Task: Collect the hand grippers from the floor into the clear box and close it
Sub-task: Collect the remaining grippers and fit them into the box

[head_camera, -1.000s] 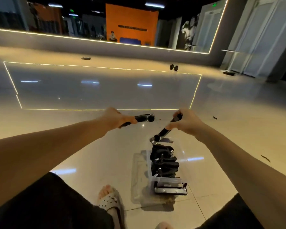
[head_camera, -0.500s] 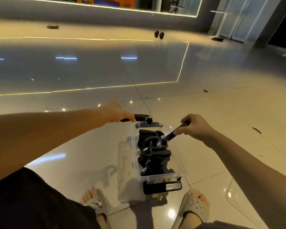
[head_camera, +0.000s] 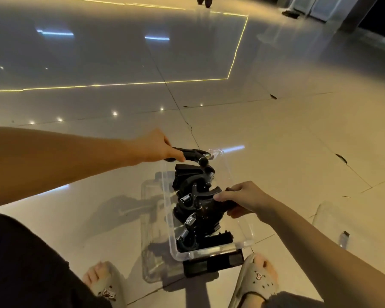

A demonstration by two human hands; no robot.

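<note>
On the shiny tiled floor (head_camera: 276,152) sits a clear plastic box (head_camera: 211,251), open on top, with a pile of black hand grippers (head_camera: 187,174) inside. The left hand (head_camera: 153,147) curls its fingers round one black spring gripper (head_camera: 193,153) and holds it just above the far end of the box. The right hand (head_camera: 247,198) grips the handle of another black gripper (head_camera: 209,192), which touches the middle of the pile. The clear flat lid (head_camera: 151,230) lies beside the box, on its left.
</note>
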